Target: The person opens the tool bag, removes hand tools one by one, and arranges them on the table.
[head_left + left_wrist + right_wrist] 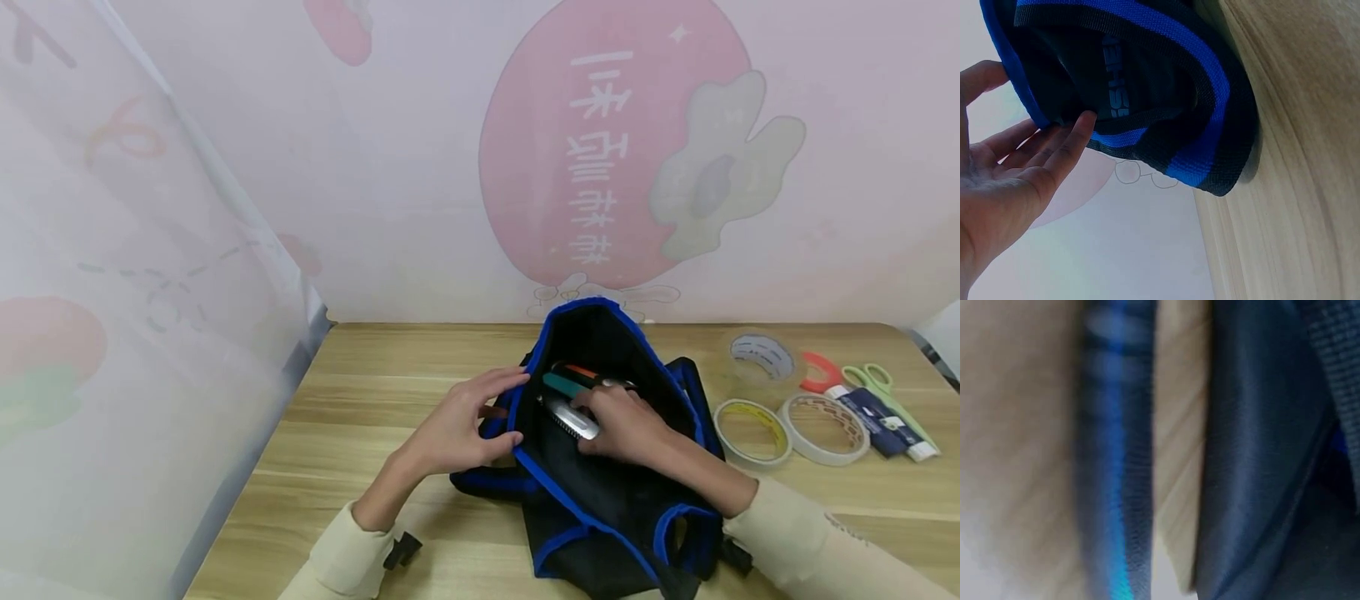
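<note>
A black tool bag [592,500] with blue trim stands on the table, its mouth facing up. My left hand [468,421] holds the left side of its rim, thumb and fingers spread along the edge. In the left wrist view, fingertips touch the bag's outer wall [1147,75] near a pocket with pale lettering. Inside the bag, my right hand [626,425] grips the end of a silver tool [572,418] with a ridged dark edge. Beside it lie a green-handled tool [562,385] and an orange-and-black one [579,371], both partly hidden. The right wrist view shows only blurred bag fabric [1254,450].
Right of the bag lie a clear tape roll [761,358], a yellow-cored tape roll [752,433], a white tape roll [787,425], a red ring [823,371], green scissors [892,396] and a blue-and-white tube [888,423]. A patterned cloth [420,183] hangs behind the table.
</note>
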A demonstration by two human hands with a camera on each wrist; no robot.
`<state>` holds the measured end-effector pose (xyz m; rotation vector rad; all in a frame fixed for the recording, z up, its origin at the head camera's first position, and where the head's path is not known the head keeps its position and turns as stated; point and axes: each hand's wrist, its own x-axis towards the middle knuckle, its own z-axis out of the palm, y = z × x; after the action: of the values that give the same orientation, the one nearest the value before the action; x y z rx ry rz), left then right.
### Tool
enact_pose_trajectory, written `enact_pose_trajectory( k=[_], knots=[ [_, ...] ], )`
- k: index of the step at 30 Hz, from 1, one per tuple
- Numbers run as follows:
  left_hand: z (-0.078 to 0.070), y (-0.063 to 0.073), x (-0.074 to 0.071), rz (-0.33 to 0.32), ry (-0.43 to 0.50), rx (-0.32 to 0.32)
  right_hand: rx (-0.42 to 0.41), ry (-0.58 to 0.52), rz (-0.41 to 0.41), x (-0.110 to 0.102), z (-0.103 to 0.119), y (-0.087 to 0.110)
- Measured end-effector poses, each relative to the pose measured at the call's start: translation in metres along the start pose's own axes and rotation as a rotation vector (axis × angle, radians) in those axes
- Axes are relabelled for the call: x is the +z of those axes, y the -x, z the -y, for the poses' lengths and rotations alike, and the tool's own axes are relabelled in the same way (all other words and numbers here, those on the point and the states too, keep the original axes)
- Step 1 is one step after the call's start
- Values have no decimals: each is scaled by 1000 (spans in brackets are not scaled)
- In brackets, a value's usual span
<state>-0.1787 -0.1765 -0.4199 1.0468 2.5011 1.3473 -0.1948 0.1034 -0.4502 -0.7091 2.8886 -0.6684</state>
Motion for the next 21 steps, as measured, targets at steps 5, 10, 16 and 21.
enact_pose_trajectory(
  k=[5,10,16,21],
  knots=[
    [0,0,0,1,1,-5,-9,4,-58,-8,3,6],
    [0,-1,-1,-9,-2,3,-19,-5,-135,-31,11,17],
    [-1,-1,-1,-3,-3,-3,-17,-12,-207,-56,15,37],
    [-2,0,-1,-3,1,-8,-42,-61,-265,-73,11,56]
  ],
)
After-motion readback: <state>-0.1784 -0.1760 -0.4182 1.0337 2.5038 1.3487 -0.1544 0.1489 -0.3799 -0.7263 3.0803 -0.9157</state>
